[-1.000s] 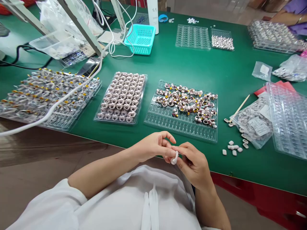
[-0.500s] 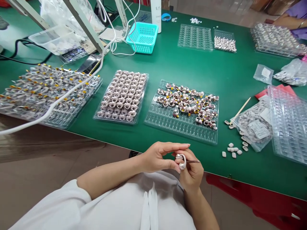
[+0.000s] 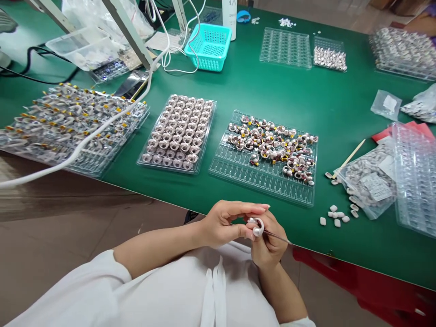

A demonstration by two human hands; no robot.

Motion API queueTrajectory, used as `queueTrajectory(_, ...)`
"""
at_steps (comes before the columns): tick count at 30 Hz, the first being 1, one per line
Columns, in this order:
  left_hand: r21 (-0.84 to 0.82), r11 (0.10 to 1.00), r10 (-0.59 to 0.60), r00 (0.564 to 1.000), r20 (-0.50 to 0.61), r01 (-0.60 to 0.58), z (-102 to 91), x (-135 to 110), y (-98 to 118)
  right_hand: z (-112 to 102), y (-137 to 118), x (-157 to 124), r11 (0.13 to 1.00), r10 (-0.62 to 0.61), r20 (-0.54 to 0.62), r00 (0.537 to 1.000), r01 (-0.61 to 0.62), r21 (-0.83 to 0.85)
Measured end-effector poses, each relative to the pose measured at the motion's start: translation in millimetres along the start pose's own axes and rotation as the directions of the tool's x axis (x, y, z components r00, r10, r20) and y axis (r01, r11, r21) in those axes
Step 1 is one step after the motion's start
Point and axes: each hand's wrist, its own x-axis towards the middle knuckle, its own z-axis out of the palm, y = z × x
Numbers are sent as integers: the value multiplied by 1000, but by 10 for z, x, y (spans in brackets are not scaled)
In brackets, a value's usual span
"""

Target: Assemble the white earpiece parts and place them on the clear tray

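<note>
Between my hands, in front of the table's edge, is a small white C-shaped earphone piece [image 3: 261,224] with rounded ends. My left hand [image 3: 221,227] closes on it from the left, thumb and fingertips pinching at its side. My right hand [image 3: 270,250] is closed against the same piece, with a thin dark pointed tool [image 3: 279,238] held in its fingers. The tool's tip sticks out toward the right. Just beyond my hands lies a clear tray [image 3: 235,172] with a heap of similar curved pieces, some with yellow tabs.
A full tray of pale curved pieces [image 3: 177,129] stands left of the heaped tray, with stacked trays [image 3: 98,168] farther left. A white cable [image 3: 85,141] crosses them. Small white caps [image 3: 335,214] and a bag of parts [image 3: 371,181] lie right. Behind is a turquoise basket [image 3: 211,45].
The tool in my right hand has swung so its tip points down and to the right. The earphone piece has turned slightly between my fingers. The whole view has shifted a little.
</note>
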Motion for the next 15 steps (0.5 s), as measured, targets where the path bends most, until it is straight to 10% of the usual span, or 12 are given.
queueTrajectory(8,30,997,-76,996,51,75,-68,54,60,-34,-18,90,997,57,73,996,-54,-48)
queueTrajectory(15,488,868,81,995,52,-96,-83,110,225,-231,-72,207,976,30,170,985,9,-220)
